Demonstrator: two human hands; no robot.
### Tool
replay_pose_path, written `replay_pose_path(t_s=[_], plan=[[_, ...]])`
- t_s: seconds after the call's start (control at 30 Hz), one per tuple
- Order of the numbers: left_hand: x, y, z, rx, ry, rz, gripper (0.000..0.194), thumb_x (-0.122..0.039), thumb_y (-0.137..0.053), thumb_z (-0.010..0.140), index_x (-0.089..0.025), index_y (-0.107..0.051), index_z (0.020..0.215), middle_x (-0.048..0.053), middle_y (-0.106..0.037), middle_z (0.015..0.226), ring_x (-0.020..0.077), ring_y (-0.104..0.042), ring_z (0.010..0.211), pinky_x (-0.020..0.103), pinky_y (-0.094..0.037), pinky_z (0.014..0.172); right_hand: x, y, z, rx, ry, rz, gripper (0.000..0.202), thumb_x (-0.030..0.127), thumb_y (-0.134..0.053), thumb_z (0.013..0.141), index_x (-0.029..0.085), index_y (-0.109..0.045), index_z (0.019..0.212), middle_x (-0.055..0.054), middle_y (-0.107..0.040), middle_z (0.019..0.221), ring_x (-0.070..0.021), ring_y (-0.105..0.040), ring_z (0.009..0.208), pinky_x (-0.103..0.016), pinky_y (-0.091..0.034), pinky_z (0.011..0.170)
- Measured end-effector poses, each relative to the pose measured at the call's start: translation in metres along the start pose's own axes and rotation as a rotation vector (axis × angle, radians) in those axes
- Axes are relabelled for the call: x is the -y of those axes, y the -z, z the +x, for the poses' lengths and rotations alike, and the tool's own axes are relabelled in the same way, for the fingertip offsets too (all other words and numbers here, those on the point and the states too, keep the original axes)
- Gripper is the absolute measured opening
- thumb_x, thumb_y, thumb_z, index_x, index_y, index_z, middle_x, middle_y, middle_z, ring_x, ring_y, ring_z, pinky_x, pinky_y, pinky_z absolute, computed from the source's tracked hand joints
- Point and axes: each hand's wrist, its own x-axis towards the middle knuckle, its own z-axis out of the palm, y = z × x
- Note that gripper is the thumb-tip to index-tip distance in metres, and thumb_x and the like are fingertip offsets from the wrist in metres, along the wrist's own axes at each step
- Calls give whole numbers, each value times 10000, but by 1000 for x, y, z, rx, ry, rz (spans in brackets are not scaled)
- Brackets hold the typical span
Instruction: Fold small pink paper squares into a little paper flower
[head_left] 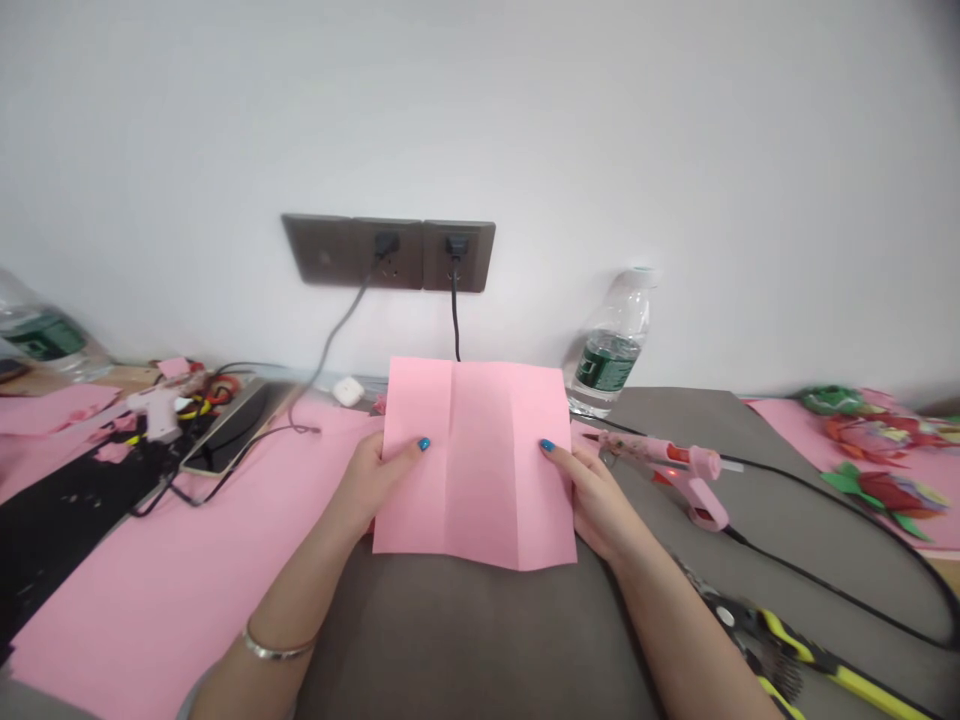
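Note:
A sheet of pink paper [481, 470] with two upright creases is held up in front of me, dividing it into three panels. My left hand [379, 480] grips its left edge, thumb on the front face and fingers hidden behind. On the opposite edge my right hand [592, 490] pinches the paper the same way, its fingers mostly out of sight. Larger pink sheets [165, 580] lie under and beside my left forearm. To the right of my right hand rests a pink hot glue gun [682, 465] with a black cable.
Yellow-and-black pliers [780, 640] lie at the lower right. A water bottle [611, 345] stands by the wall. Paper flowers [892, 490] sit far right. On the left are a phone [236, 425], a second glue gun [157, 410] and cables running to the wall socket [390, 252].

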Motion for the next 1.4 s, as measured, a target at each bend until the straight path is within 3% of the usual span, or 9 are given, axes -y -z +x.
replay_pose_path(t_s=[0.27,0.4,0.6,1.03,1.2,1.4], plan=[[4,5,0,-68,-266,161,412,-526,-698,814,-133,-746,928,130,-789,1019,329,-729,958,353,-597,706,-2,-1,0,-83,-23,-20,443,476,-889,583,169,-754,872,-96,-809,895,-291,-752,781,-326,-577,613],[4,4,-1,-96,-409,222,350,-473,-664,853,-131,-737,872,117,-796,967,312,-734,958,342,-597,757,0,-1,-1,-132,-40,-81,414,469,-867,604,159,-752,853,-79,-800,760,-261,-738,653,-279,-523,503],[4,2,-3,-155,-557,304,267,-377,-648,861,-135,-753,900,96,-810,923,275,-757,865,298,-593,689,3,-2,-2,-137,-33,-90,381,463,-856,592,155,-742,785,-67,-776,666,-251,-719,593,-265,-494,467],[4,3,-6,-211,-703,495,244,-326,-616,866,-136,-763,822,58,-797,734,222,-730,637,255,-526,546,-4,3,2,-147,-31,-88,310,412,-798,679,155,-766,849,-80,-796,761,-248,-730,629,-272,-516,518],[4,4,-7,-254,-725,537,278,-343,-631,841,-138,-734,684,50,-755,616,222,-696,554,254,-493,484,-5,4,3,-149,-38,-108,294,410,-775,708,155,-763,852,-88,-797,776,-258,-733,637,-292,-531,526],[2,5,-8,-310,-713,479,236,-319,-644,817,-147,-721,674,54,-767,657,230,-708,595,254,-511,502,-5,5,5,-182,-60,-89,242,388,-748,751,159,-752,829,-87,-799,787,-253,-736,639,-290,-537,516]])
